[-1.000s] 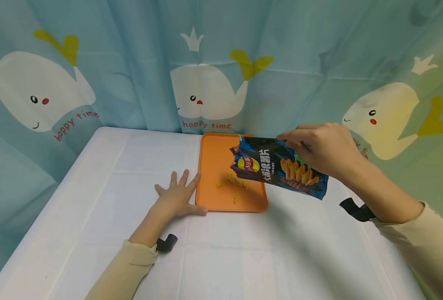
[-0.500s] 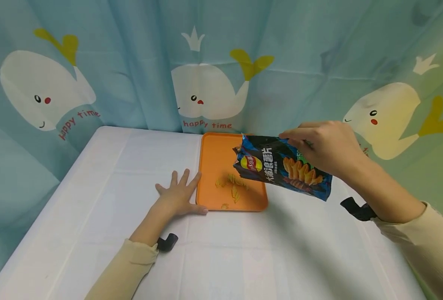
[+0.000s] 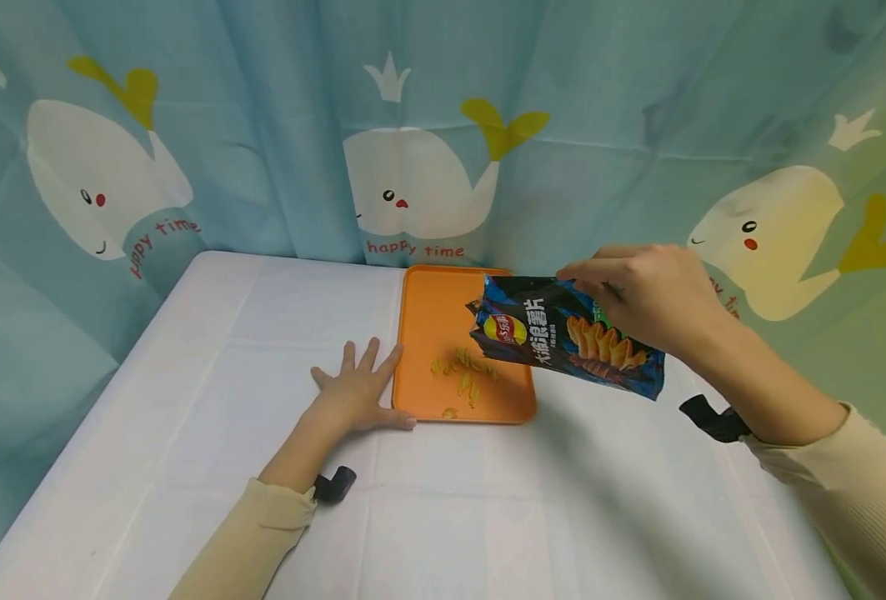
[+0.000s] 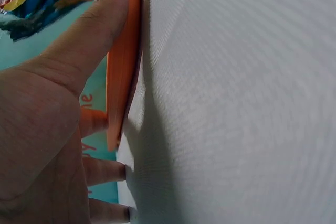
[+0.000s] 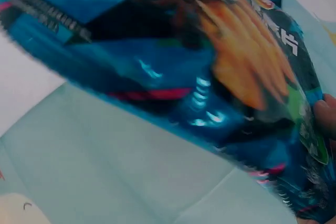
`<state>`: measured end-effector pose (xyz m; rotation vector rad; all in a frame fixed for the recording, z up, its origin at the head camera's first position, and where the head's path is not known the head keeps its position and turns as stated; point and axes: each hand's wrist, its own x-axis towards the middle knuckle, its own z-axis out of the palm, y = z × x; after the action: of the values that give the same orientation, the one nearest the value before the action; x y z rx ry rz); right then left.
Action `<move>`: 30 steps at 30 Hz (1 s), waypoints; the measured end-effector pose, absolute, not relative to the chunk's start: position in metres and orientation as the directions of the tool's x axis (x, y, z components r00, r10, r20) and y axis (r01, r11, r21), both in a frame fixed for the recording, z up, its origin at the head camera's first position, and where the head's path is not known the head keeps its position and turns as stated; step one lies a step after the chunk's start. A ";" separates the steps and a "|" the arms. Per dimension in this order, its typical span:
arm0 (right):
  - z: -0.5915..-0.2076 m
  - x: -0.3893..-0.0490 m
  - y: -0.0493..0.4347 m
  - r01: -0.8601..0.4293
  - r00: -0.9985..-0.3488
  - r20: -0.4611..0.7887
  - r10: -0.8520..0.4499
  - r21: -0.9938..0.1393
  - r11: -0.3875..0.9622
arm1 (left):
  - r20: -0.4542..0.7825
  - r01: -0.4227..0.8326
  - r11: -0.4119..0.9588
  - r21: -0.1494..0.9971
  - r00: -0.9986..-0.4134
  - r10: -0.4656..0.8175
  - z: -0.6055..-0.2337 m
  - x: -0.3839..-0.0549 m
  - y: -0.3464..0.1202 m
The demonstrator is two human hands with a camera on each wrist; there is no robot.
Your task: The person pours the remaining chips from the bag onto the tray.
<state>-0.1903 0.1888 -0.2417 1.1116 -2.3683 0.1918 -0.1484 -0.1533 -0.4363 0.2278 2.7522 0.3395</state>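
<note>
Against the tray (image 3: 437, 312), left hand (image 3: 354, 396) lies splayed; right hand (image 3: 647, 292) pinches a bag (image 3: 543, 329).

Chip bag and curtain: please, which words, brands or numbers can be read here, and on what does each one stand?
"happy time": curtain, three times, in red; the rightmost is partly hidden.
"乐事": chip bag, on the red-and-yellow logo.
"大波浪薯片": same bag, in white.
Small print on the bag: too blurred to read.
Green patch: partly behind the right hand, unreadable.
</note>
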 end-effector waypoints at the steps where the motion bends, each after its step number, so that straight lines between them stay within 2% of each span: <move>1: -0.242 -0.190 0.189 -0.751 -0.534 0.503 -0.680 0.089 0.655 | -0.327 0.115 0.958 0.262 -0.923 0.200 -0.436 -0.148 -0.153; 30: -0.241 -0.191 0.191 -0.756 -0.522 0.506 -0.686 0.097 0.647 | -0.323 0.119 0.959 0.257 -0.925 0.202 -0.433 -0.149 -0.152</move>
<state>-0.1911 0.1914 -0.2413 1.1236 -2.3578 0.1835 -0.1490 -0.1522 -0.4332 0.2332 2.7588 0.3320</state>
